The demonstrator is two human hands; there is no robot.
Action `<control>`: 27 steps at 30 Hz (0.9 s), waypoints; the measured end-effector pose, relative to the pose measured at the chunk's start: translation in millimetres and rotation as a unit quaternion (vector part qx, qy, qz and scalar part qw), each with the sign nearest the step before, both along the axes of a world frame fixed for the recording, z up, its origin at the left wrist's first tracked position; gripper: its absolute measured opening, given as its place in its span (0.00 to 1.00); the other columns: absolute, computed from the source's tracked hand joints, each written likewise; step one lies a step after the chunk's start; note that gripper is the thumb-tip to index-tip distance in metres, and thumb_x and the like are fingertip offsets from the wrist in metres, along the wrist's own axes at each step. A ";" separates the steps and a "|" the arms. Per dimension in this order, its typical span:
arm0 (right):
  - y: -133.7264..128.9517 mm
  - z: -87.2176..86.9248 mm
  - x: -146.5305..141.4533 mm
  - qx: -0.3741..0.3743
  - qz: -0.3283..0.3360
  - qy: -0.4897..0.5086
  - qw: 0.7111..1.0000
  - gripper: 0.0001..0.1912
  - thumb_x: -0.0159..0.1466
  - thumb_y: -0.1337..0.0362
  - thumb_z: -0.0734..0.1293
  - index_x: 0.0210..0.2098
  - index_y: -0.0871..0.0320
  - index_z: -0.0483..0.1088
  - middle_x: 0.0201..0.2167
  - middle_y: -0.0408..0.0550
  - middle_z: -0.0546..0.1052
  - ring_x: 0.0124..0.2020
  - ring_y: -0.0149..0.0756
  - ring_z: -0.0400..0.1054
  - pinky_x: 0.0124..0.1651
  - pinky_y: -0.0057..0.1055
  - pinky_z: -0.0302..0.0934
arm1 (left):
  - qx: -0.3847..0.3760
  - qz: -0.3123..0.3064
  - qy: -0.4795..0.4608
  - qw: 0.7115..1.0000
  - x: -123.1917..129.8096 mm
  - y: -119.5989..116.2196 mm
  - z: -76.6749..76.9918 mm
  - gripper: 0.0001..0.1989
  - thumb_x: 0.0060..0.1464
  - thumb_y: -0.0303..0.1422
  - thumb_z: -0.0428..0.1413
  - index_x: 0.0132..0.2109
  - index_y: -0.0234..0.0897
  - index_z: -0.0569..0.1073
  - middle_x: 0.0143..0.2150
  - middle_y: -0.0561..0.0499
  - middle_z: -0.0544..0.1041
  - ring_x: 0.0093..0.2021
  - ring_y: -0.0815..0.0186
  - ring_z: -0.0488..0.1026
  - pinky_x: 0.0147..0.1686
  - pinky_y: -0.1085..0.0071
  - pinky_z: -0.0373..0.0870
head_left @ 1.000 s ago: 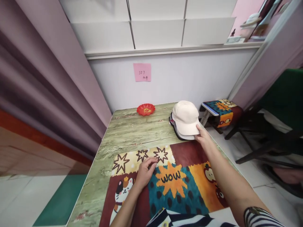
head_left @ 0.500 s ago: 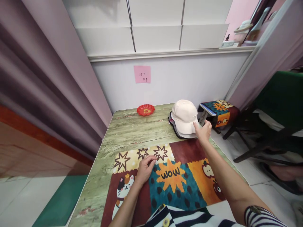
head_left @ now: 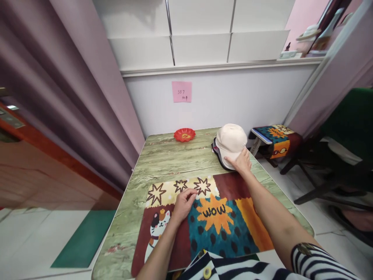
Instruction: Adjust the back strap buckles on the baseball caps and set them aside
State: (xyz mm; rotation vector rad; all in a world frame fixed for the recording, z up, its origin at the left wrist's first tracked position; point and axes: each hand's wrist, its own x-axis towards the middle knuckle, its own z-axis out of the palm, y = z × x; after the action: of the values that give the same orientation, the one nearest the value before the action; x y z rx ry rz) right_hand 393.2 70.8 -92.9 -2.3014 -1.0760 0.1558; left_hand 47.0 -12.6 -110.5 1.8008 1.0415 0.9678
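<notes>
A cream baseball cap lies on top of a small stack of caps at the table's far right. Under it, the edges of a grey cap and a black cap show. My right hand is closed on the cream cap's brim, thumb on top, the other fingers round its right side and partly hidden. My left hand rests over the patterned mat, with loosely bent fingers and nothing visible in it; a small gap shows between thumb and forefinger.
A red scalloped dish stands at the back of the green wood-look table. On the wall behind hangs a pink note. To the right are a stool with a patterned cover and a dark chair. Purple curtains hang at left.
My right hand has moved left onto the cream cap's brim and closed on it; the cap's brim has turned slightly. The view has shifted a little left. My left hand stays over the mat.
</notes>
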 end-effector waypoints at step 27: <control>-0.4 8.0 1.3 -0.038 0.011 -0.001 0.999 0.71 0.51 0.34 0.70 0.73 0.67 0.28 0.73 0.74 0.42 0.74 0.56 0.37 0.66 0.64 0.49 | 0.192 0.156 0.266 0.932 14.9 2.2 -18.0 0.11 0.59 0.29 0.51 0.45 0.38 0.76 0.54 0.39 0.75 0.59 0.52 0.69 0.61 0.53 0.65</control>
State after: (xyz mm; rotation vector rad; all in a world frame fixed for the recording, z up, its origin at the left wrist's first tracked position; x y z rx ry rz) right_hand 394.5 70.4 -84.9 -2.3579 -1.1139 0.2058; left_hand 61.9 -10.5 -128.5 2.3489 1.5979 0.9337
